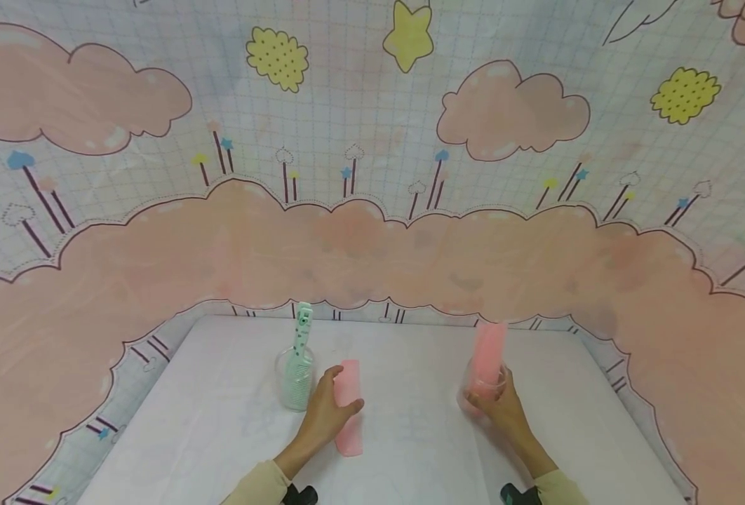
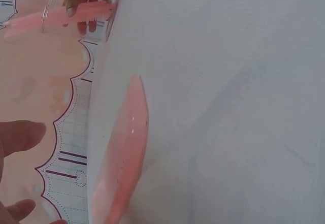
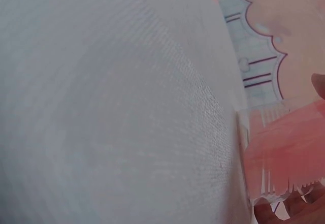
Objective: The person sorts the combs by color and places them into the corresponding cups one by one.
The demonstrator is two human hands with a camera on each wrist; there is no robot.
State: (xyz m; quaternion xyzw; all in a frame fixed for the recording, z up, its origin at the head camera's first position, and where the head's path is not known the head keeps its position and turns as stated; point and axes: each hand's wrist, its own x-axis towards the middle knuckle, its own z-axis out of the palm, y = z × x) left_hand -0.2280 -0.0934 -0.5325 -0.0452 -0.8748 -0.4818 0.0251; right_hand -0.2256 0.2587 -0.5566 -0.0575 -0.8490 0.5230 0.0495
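Observation:
On the white table lies a flat pink comb [image 1: 348, 438], its long side pointing away from me; its teeth do not show. My left hand [image 1: 330, 414] hovers around it with thumb and fingers spread. In the left wrist view those fingers [image 2: 21, 135] are apart from the comb [image 2: 124, 153]. At the right, my right hand [image 1: 504, 409] grips a clear cup [image 1: 463, 400], fingers and thumb curled round its side. Another pink comb [image 1: 490, 351] stands upright in that cup, and its teeth show in the right wrist view, where the cup [image 3: 269, 113] stands on the table.
Left of my left hand, a second clear cup [image 1: 280, 368] holds a mint-green comb [image 1: 301, 354] with a dotted handle. The white tabletop [image 1: 410, 435] ends at a cloud-patterned cloth backdrop [image 1: 360, 259] behind and at both sides.

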